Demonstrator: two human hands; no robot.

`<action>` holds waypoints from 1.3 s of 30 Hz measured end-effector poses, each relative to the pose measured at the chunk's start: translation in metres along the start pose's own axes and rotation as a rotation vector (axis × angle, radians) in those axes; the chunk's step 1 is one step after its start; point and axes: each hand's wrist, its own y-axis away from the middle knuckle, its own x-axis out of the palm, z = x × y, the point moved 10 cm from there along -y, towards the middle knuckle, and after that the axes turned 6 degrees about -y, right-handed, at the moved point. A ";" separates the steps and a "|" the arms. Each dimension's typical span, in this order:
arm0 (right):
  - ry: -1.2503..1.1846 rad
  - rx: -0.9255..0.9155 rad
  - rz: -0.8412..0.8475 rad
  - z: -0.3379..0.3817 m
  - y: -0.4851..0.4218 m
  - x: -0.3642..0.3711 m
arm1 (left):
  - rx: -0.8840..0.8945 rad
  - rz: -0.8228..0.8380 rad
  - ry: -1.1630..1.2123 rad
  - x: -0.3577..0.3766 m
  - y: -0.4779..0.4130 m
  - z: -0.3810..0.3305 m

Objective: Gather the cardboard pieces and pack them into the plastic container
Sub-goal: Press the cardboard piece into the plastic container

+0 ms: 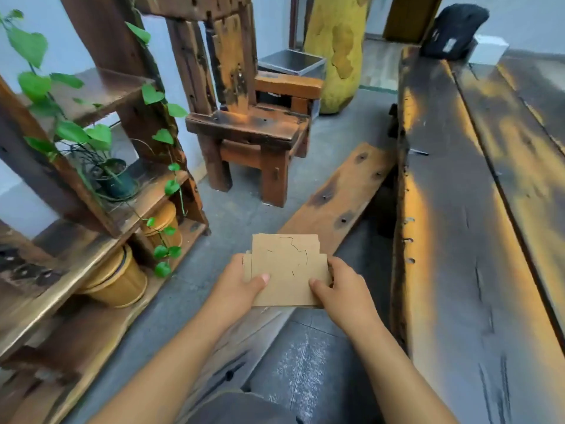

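A stack of brown cardboard pieces (287, 267) with curved cut lines on the top sheet is held flat in front of me, over the bench and floor. My left hand (241, 286) grips the stack's left edge with the thumb on top. On the right edge, my right hand (339, 286) pinches the stack, thumb on top as well. No plastic container shows in the view.
A long dark wooden table (477, 209) fills the right side, with a black bag (452, 32) at its far end. A wooden bench plank (339, 194) runs ahead. A wooden chair (247, 117) stands beyond. At the left, a shelf (101, 209) holds plants and yellow pots.
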 end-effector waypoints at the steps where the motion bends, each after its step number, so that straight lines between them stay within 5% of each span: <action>1: 0.000 0.043 -0.044 -0.015 0.005 -0.014 | 0.035 0.071 -0.014 0.021 -0.003 -0.013; 13: 0.023 0.561 -0.470 -0.133 0.074 -0.115 | 0.295 0.699 -0.227 0.199 -0.028 -0.105; 20: 0.020 0.793 -0.643 -0.157 0.127 -0.129 | 0.531 0.896 -0.434 0.261 -0.009 -0.143; 39: -0.301 1.094 -1.116 -0.240 0.423 -0.132 | 0.924 1.348 -0.645 0.404 0.282 -0.157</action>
